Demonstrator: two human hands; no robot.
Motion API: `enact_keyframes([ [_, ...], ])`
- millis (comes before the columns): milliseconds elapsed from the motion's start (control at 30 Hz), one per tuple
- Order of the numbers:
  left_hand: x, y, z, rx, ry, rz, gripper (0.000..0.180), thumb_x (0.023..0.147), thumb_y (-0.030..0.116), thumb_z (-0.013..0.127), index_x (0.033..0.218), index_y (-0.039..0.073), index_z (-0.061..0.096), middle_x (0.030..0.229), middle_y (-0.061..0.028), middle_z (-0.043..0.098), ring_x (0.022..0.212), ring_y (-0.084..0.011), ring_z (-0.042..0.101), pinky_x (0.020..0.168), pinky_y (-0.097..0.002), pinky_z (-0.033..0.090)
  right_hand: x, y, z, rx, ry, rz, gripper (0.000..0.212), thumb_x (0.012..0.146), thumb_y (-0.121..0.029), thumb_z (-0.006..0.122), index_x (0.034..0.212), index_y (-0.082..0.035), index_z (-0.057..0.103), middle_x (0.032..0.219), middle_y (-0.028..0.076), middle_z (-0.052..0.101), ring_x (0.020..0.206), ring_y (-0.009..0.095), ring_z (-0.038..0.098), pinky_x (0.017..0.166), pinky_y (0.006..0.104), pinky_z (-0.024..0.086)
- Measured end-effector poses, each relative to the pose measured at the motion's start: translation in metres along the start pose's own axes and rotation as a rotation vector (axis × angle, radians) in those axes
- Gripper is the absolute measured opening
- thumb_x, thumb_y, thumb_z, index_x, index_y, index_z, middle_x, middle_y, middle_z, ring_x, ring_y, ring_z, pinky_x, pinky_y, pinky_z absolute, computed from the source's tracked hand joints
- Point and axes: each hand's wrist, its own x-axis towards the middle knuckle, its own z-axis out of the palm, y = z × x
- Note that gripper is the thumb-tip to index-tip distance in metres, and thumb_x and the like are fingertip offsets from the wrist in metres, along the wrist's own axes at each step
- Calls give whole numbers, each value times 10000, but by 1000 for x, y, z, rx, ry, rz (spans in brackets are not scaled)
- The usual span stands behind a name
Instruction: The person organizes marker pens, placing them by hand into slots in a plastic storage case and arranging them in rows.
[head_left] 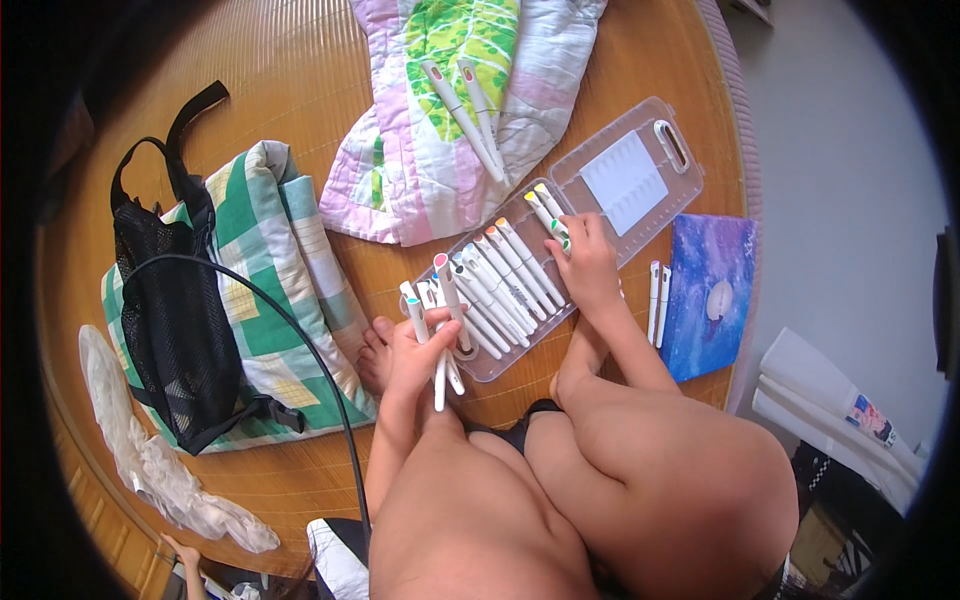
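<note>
My left hand is closed around several white marker pens, one with a pink end and others with blue or teal ends. They point in different directions, above the near left end of a clear plastic case. In the case lies a row of white markers with orange, blue and dark ends. My right hand is at the far right part of the case, its fingertips closed on green-ended markers. Beside them lie yellow-ended markers. The fingers partly hide what they grip.
Two markers lie on a patchwork quilt beyond the case. The case's lid lies opened to the right. Two more markers rest beside a purple-blue book. To the left are a folded green checked quilt, a black mesh bag and a black cable.
</note>
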Motion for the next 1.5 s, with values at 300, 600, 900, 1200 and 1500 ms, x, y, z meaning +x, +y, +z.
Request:
enact_keyframes([
  [300,1,1,2,-15,-6,21,212,737,70,549,929,-19,558,638,4,514,543,-43,434,483,-158,337,5,4,-3,-145,-71,-101,192,642,-50,580,819,-25,509,764,114,473,649,285,511,556,345,413],
  [600,2,1,3,-4,7,23,204,739,55,537,927,-22,558,625,4,508,537,-45,433,480,-162,339,-8,-5,-6,173,-92,-65,205,649,-72,576,846,-42,528,746,103,503,636,278,516,558,337,420],
  [900,1,1,4,-9,16,23,206,739,52,536,928,-25,556,627,2,507,542,-46,436,482,-161,340,-7,-2,0,298,-95,-106,234,667,-60,559,900,-50,537,746,102,510,638,259,524,567,322,419],
  [1200,2,1,3,-11,0,5,212,738,59,540,933,-22,553,633,-2,513,545,-49,442,486,-160,346,2,-8,0,222,-159,30,103,666,-47,567,761,-14,544,701,121,497,641,284,507,568,327,397],
  [1500,2,1,2,-42,-10,35,209,737,52,539,929,-33,548,660,-11,523,551,-54,446,494,-163,350,10,0,0,220,-216,-58,104,636,-73,587,704,-30,520,691,122,491,643,312,502,567,372,395],
])
